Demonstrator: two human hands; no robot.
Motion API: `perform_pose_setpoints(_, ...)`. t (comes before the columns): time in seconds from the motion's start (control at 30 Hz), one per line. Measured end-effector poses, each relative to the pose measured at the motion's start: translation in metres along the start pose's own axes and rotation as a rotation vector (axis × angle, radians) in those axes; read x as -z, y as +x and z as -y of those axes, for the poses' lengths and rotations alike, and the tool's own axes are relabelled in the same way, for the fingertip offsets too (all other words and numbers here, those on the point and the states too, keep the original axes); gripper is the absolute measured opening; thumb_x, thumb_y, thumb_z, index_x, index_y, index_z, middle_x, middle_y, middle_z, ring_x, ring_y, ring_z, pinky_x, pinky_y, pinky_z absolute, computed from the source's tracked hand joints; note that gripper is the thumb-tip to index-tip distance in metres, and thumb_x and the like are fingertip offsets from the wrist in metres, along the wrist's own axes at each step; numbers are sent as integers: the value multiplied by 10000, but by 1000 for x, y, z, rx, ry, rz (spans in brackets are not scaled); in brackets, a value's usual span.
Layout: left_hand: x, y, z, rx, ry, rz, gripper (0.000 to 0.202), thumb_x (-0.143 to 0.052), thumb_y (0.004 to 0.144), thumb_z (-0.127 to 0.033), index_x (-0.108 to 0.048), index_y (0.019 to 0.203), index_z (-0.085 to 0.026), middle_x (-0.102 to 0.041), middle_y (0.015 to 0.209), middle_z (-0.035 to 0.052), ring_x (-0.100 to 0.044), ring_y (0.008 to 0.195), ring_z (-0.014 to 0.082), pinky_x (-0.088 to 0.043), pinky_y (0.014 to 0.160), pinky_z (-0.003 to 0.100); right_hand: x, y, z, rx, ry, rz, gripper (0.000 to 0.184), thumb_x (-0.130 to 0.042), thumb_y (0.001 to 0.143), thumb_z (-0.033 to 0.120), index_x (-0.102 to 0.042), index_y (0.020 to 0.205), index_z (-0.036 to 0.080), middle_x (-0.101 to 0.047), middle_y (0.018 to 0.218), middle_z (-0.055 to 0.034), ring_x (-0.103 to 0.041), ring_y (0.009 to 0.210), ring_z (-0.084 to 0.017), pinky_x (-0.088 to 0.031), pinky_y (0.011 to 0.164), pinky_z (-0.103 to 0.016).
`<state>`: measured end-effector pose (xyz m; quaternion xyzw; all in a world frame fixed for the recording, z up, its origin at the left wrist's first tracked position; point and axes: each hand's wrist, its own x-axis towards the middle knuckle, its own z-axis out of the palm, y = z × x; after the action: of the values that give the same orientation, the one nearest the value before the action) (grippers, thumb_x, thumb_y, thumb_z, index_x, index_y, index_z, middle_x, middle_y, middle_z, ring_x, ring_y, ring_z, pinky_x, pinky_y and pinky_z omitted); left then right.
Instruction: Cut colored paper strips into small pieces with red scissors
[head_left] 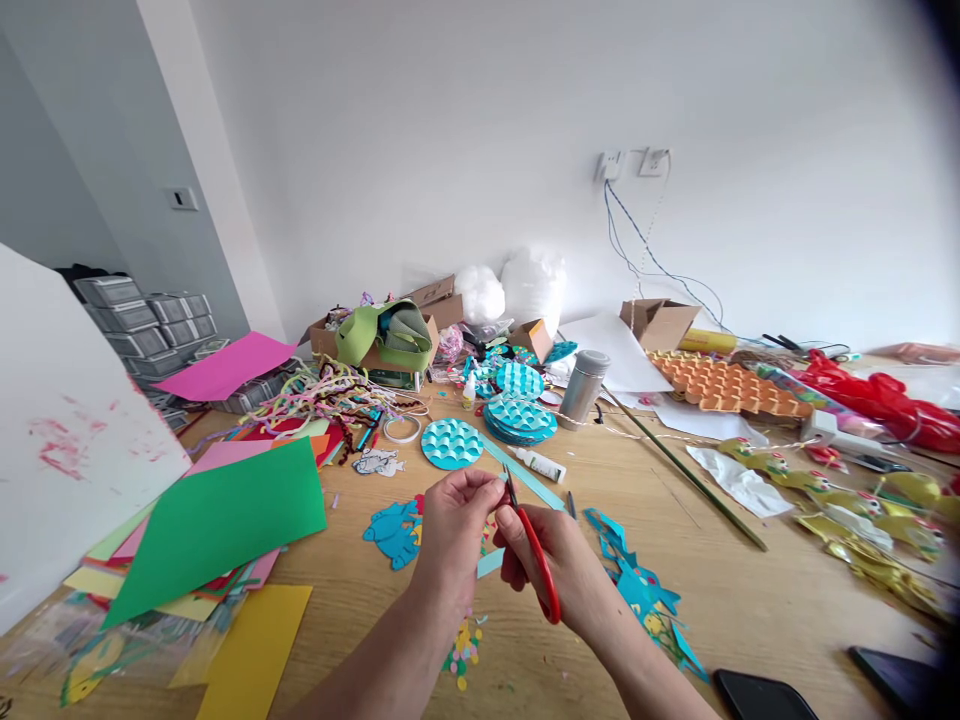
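Observation:
My right hand [551,555] is wrapped round red-handled scissors [541,565], whose blades point up and away. Close against it, my left hand [457,515] is closed in a pinch near the blades; whatever its fingers hold is hidden. A pale teal paper strip [491,564] shows under the hands. Small round paper dots [465,650] in several colours lie on the table below. Blue paper fish [394,533] rest left of my left hand, and blue paper scraps [645,590] lie to the right. Beyond the fingers is a teal disc [452,443] with a scale pattern.
Coloured paper sheets [232,515] cover the left side. Farther back are pipe cleaners [337,395], a stack of teal discs [521,418], a glue bottle [541,465] and a metal canister [585,388]. On the right lie a stick [682,470], an orange egg tray [727,383] and a phone [761,694].

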<state>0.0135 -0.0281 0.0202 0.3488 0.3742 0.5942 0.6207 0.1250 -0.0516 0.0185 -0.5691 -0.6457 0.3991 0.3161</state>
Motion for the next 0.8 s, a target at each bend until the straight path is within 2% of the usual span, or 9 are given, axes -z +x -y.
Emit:
perform_pose_setpoints(0.3, -1, -3, 6, 18, -51, -29, 133, -687, 622, -257, -633, 662, -144, -659, 678, 40, -570, 612, 130, -409, 566, 237, -1, 2, -7, 16, 57, 11, 576, -404, 830, 687, -564, 654, 163, -599, 462, -24, -525, 390, -122, -340, 399, -199)
perform_pose_setpoints(0.5, -3, -3, 6, 1, -41, -73, 145, -690, 608, -268, -629, 656, -145, -635, 651, 32, -586, 638, 150, -433, 593, 257, -1, 3, -8, -10, 106, 20, 549, -445, 808, 689, -535, 630, 177, -569, 448, -3, -517, 382, -123, -341, 391, -200)
perform_pose_setpoints(0.8, -5, -6, 3, 43, -107, -58, 135, -683, 599, -246, -605, 643, -144, -599, 602, 11, -584, 619, 144, -446, 575, 249, 0, 2, -3, -44, 92, 26, 573, -441, 790, 713, -534, 634, 169, -552, 442, -3, -484, 363, -108, -325, 382, -197)
